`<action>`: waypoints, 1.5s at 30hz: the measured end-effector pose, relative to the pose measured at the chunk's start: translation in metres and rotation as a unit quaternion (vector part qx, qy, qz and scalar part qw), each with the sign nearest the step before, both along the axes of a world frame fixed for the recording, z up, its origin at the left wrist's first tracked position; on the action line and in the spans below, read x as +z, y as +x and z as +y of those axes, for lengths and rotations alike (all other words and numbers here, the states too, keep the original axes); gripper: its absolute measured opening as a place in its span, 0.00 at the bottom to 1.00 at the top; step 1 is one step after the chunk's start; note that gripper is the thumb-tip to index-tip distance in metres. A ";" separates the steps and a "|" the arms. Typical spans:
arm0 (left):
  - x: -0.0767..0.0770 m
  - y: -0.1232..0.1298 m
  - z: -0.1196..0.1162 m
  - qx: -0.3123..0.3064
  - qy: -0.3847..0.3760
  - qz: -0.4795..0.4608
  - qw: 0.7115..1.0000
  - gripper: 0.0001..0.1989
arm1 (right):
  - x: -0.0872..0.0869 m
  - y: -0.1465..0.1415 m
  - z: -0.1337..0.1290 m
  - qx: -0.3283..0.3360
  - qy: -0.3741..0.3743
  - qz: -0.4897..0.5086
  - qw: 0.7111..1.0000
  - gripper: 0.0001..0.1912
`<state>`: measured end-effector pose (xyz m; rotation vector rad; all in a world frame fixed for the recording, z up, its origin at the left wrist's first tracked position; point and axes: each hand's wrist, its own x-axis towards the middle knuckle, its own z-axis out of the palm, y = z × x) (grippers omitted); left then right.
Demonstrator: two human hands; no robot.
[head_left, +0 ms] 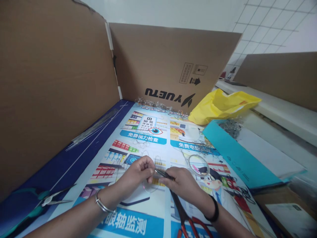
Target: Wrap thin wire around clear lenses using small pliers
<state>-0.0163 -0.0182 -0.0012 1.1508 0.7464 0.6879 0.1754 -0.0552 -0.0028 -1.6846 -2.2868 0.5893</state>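
Note:
My left hand [143, 168], with a silver bangle at the wrist, is closed in a pinch on a thin wire. A faint loop of wire [151, 189] hangs below its fingers. Closed around a dark, narrow-tipped tool like pliers [161, 172] is my right hand [182, 181], a black band on its wrist. The tool's tip points left and meets the left fingertips; its rear part is hidden in the palm. Scissors [183, 216] with red handles lie beneath the right hand, their blades partly covered. Fine wire pieces [158, 160] lie just beyond the hands.
Teal-handled pliers [47, 200] lie open-jawed at left, below straight wires [94, 127]. Cardboard walls [158, 59] stand left and behind. A clear ring [198, 164], black loops [241, 190], a yellow bag [220, 105] and a turquoise box [230, 158] with tangled wire are at right.

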 end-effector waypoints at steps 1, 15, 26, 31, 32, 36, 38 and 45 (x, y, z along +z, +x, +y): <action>0.000 0.000 0.000 -0.001 0.003 0.008 1.000 0.06 | 0.000 0.000 0.000 -0.001 -0.001 0.000 1.000 0.20; -0.006 -0.001 0.001 -0.022 -0.016 -0.020 0.999 0.09 | 0.003 0.000 0.000 0.037 0.002 0.023 0.999 0.18; -0.005 -0.002 0.002 -0.084 -0.051 -0.043 0.994 0.10 | 0.000 0.004 0.001 0.101 0.097 -0.060 0.988 0.17; -0.002 -0.001 0.002 -0.078 -0.057 -0.027 0.995 0.09 | 0.001 0.004 -0.001 0.101 0.117 -0.116 0.981 0.18; -0.001 -0.001 0.001 -0.077 -0.058 -0.023 0.995 0.09 | 0.001 0.004 -0.001 0.101 0.116 -0.119 0.981 0.18; -0.001 -0.001 0.001 -0.059 -0.052 -0.009 0.997 0.10 | 0.002 0.001 -0.001 0.082 0.105 -0.118 0.984 0.18; -0.002 0.000 0.002 -0.045 -0.043 0.004 0.998 0.09 | 0.001 0.002 0.000 0.075 0.097 -0.107 0.987 0.19; -0.004 0.002 0.003 -0.001 -0.031 0.029 0.999 0.08 | 0.003 0.008 0.005 0.000 0.064 -0.010 0.998 0.14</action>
